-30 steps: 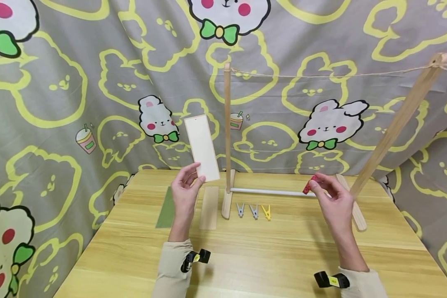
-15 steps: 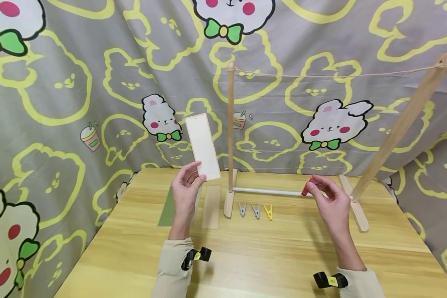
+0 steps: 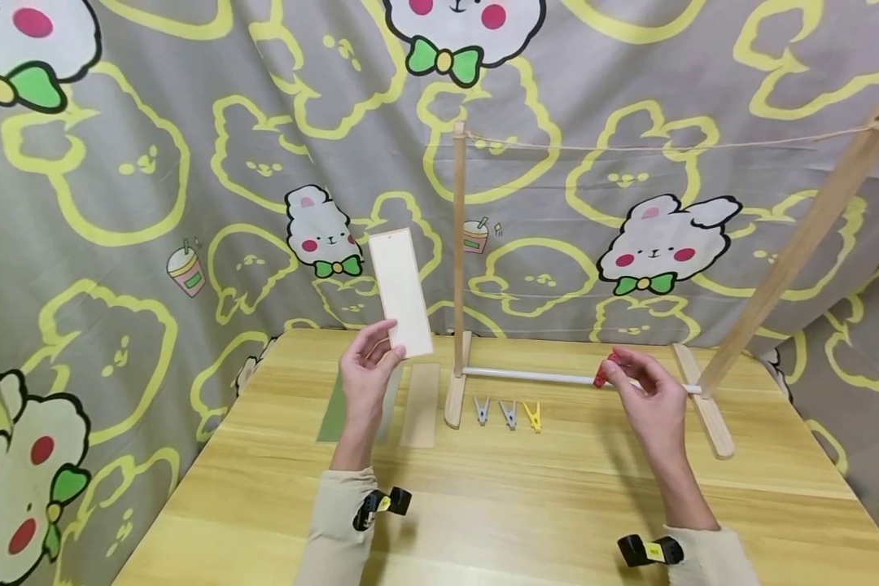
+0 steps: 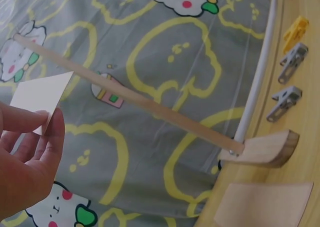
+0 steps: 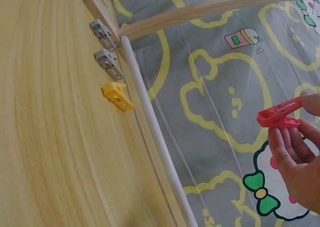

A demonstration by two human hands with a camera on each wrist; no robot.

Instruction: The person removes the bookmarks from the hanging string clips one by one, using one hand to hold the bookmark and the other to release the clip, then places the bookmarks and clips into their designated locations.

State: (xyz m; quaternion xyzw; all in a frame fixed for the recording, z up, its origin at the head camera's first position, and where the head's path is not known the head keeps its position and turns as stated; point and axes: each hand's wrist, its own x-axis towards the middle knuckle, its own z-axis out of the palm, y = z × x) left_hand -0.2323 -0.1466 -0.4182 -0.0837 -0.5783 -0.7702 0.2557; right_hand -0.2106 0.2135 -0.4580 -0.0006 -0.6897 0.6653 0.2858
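Both hands barely moved: left hand (image 3: 366, 376) pinched the card (image 3: 400, 291) upright, long axis near vertical, top tilted left; right hand (image 3: 648, 399) pinched the red peg (image 3: 605, 371).

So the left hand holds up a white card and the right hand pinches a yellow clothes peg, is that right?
Not quite: the clothes peg pinched in the right hand is red, as the right wrist view shows. The yellow peg lies on the table. The left hand does hold up a white card.
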